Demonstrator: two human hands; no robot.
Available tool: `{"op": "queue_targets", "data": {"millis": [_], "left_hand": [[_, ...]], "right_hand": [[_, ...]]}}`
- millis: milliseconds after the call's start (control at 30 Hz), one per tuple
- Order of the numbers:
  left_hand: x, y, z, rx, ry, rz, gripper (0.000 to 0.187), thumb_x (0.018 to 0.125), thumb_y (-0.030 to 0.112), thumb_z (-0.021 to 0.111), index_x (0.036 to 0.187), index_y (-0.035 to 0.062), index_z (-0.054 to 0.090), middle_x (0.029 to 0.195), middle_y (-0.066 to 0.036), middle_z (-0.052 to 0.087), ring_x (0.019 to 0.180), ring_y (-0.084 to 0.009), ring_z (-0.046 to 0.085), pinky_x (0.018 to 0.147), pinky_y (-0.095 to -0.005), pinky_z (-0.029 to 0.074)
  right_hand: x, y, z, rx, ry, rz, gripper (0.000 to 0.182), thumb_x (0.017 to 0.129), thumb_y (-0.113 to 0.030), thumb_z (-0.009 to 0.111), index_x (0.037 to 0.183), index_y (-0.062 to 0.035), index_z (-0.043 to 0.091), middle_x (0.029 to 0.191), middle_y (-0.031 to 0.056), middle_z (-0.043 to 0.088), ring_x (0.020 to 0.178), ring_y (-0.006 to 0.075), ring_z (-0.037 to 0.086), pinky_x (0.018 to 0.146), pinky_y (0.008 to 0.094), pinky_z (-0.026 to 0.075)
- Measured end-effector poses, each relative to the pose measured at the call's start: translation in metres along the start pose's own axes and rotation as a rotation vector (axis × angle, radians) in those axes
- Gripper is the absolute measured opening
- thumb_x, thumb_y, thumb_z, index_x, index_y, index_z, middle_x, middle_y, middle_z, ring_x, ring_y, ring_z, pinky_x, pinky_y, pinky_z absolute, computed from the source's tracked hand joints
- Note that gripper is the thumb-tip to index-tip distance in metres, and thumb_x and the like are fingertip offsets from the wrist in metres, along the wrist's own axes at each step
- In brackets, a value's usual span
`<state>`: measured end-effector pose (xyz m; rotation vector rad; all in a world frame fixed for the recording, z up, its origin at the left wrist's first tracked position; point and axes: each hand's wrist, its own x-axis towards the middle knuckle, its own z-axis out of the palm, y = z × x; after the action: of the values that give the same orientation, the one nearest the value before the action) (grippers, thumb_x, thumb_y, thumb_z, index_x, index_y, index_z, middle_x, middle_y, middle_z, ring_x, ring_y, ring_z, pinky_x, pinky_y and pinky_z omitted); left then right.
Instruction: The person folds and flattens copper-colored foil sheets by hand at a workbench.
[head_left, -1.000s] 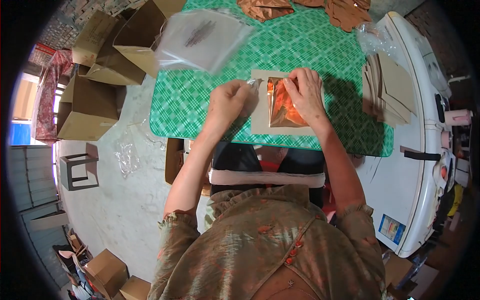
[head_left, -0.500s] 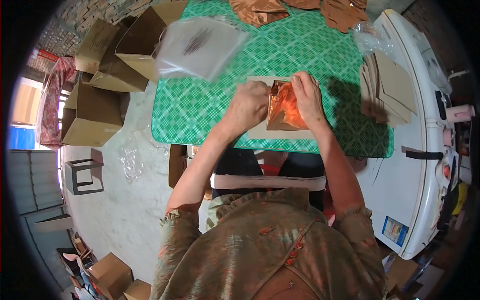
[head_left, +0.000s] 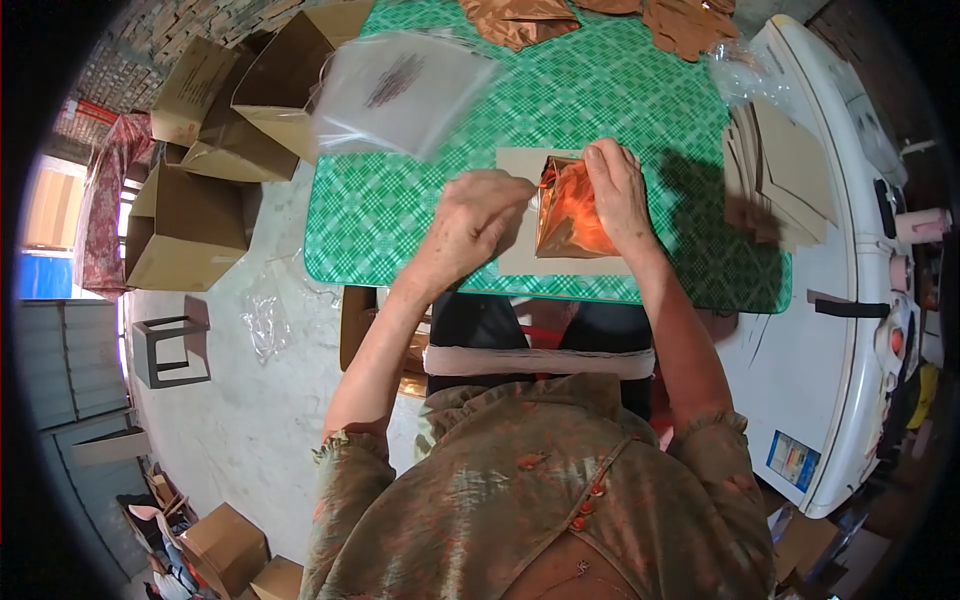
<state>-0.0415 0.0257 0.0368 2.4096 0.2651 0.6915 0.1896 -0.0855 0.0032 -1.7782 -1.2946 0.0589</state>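
A shiny copper-coloured folded piece, like metallic cloth, [head_left: 572, 215] lies on a beige cardboard sheet [head_left: 515, 262] near the table's front edge. My right hand [head_left: 620, 195] grips its right side, with the thumb on top and the other fingers over the far edge. At the left edge of the piece, my left hand [head_left: 470, 225] has its fingers drawn together in a pinch. Something small and pale shows by those fingertips, too small to name.
Clear plastic bags [head_left: 410, 85] are stacked at the table's back left, and more copper pieces [head_left: 520, 20] lie at the far edge. Cardboard sheets [head_left: 785, 175] stand at right by a white appliance [head_left: 800, 400]. Open cartons [head_left: 190, 225] and a small stool [head_left: 170, 350] are at left.
My left hand has shifted a little left, away from the copper piece's edge, and its fingers now point toward it. My right hand keeps its hold.
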Motion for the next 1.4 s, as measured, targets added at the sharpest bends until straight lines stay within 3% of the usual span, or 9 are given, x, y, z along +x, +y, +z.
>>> {"op": "queue_targets", "data": {"millis": [167,267,367,467,567,700,1033,1167,1400], "left_hand": [[-0.004,0.007,0.015,0.059,-0.082,-0.014,0.036,0.092,-0.003,0.066,0.126,0.0055,0.073,0.130,-0.008,0.072,0.128,-0.0309,0.061,0.112,-0.0460,0.039],[-0.007,0.000,0.015,-0.064,-0.043,-0.090,0.039,0.091,-0.005,0.065,0.128,0.0078,0.072,0.133,-0.008,0.071,0.135,-0.0314,0.058,0.114,-0.0459,0.038],[-0.010,-0.005,0.011,-0.018,0.078,-0.090,0.040,0.087,0.000,0.069,0.126,0.0097,0.071,0.128,-0.007,0.072,0.133,-0.0335,0.059,0.109,-0.0483,0.041],[-0.012,-0.005,0.006,0.131,0.038,-0.041,0.040,0.087,-0.001,0.069,0.126,0.0103,0.070,0.130,-0.009,0.070,0.137,-0.0349,0.056,0.113,-0.0510,0.039],[-0.013,0.006,0.010,0.305,0.028,0.068,0.035,0.088,0.002,0.071,0.121,0.0099,0.070,0.133,-0.010,0.068,0.140,-0.0350,0.053,0.117,-0.0541,0.036],[-0.007,0.013,0.016,0.272,-0.047,0.064,0.017,0.095,0.015,0.073,0.109,0.0070,0.077,0.142,-0.009,0.066,0.149,-0.0333,0.046,0.123,-0.0551,0.028],[-0.012,0.011,0.007,0.271,0.200,-0.021,0.035,0.093,0.012,0.073,0.127,0.0065,0.068,0.141,-0.011,0.064,0.134,-0.0360,0.056,0.111,-0.0495,0.042],[-0.010,0.017,0.020,0.238,0.226,0.065,0.035,0.093,0.016,0.073,0.127,0.0084,0.069,0.139,-0.010,0.065,0.128,-0.0350,0.058,0.107,-0.0490,0.045],[-0.009,0.022,0.035,0.415,0.118,0.079,0.034,0.094,0.022,0.074,0.123,0.0068,0.073,0.137,-0.011,0.066,0.134,-0.0325,0.056,0.113,-0.0516,0.042]], "right_hand": [[-0.001,-0.002,0.003,-0.077,0.033,-0.009,0.021,0.105,-0.025,0.058,0.109,-0.0055,0.063,0.099,0.0182,0.067,0.098,0.0409,0.060,0.091,0.0518,0.046],[-0.001,0.001,0.004,-0.083,0.032,-0.020,0.020,0.105,-0.025,0.059,0.110,-0.0059,0.064,0.099,0.0174,0.068,0.098,0.0402,0.060,0.092,0.0515,0.046],[-0.001,0.002,0.005,-0.087,0.035,-0.024,0.020,0.105,-0.025,0.060,0.110,-0.0061,0.064,0.099,0.0165,0.068,0.099,0.0395,0.061,0.092,0.0513,0.046],[-0.001,0.001,0.005,-0.078,0.037,-0.017,0.020,0.105,-0.025,0.060,0.111,-0.0062,0.064,0.100,0.0161,0.068,0.100,0.0389,0.061,0.092,0.0511,0.046],[-0.001,0.001,0.004,-0.073,0.030,-0.009,0.021,0.105,-0.025,0.060,0.111,-0.0062,0.064,0.101,0.0160,0.069,0.100,0.0387,0.061,0.092,0.0507,0.047],[-0.001,0.002,0.005,-0.085,0.030,-0.016,0.021,0.105,-0.025,0.060,0.112,-0.0063,0.064,0.101,0.0158,0.069,0.100,0.0386,0.061,0.092,0.0506,0.047],[-0.001,-0.003,0.004,-0.130,-0.019,-0.027,0.022,0.102,-0.026,0.066,0.112,-0.0074,0.064,0.102,0.0092,0.070,0.102,0.0330,0.060,0.097,0.0463,0.044],[-0.001,-0.006,0.005,-0.160,-0.044,-0.039,0.026,0.098,-0.028,0.070,0.112,-0.0078,0.063,0.103,0.0075,0.070,0.105,0.0309,0.059,0.100,0.0456,0.042],[-0.001,-0.013,0.003,-0.219,-0.078,-0.062,0.032,0.094,-0.028,0.075,0.116,-0.0086,0.064,0.106,0.0061,0.068,0.108,0.0293,0.057,0.104,0.0460,0.040]]}}
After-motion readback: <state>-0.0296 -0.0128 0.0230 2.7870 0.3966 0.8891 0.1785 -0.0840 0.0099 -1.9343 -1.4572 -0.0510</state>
